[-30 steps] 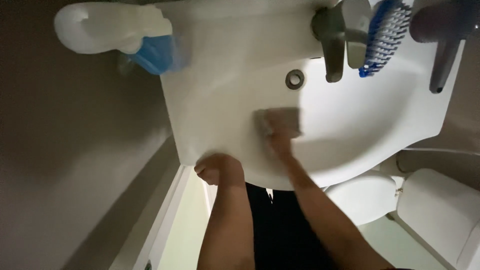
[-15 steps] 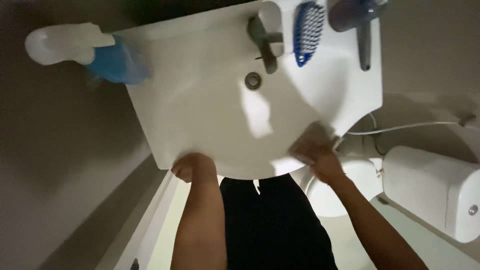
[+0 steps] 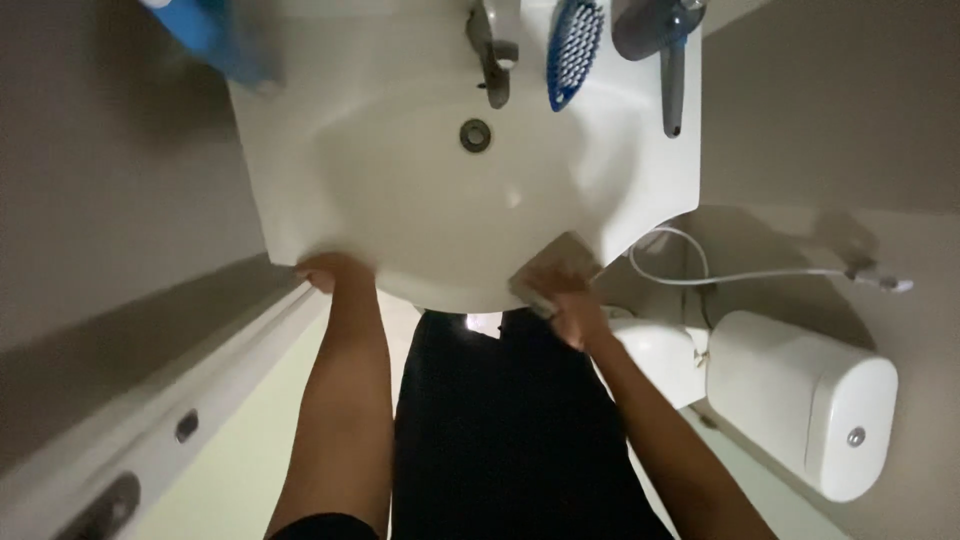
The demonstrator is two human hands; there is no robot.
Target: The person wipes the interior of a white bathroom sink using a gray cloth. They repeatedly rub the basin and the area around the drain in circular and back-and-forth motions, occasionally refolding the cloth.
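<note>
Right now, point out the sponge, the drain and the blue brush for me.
sponge [image 3: 556,268], head view, on its flat top under the right hand's fingers.
drain [image 3: 475,134], head view, on the metal ring's centre.
blue brush [image 3: 572,45], head view, on its bristled head.

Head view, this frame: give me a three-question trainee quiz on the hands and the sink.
1. True or false: the left hand grips the front rim of the white sink.
2. What does the right hand press on the rim? A) sponge pad B) blue hairbrush C) tap
3. Fill in: the blue hairbrush lies to the ____ of the tap in the picture.

Key: 1 true; 2 A, the sponge pad; 3 right.
</note>
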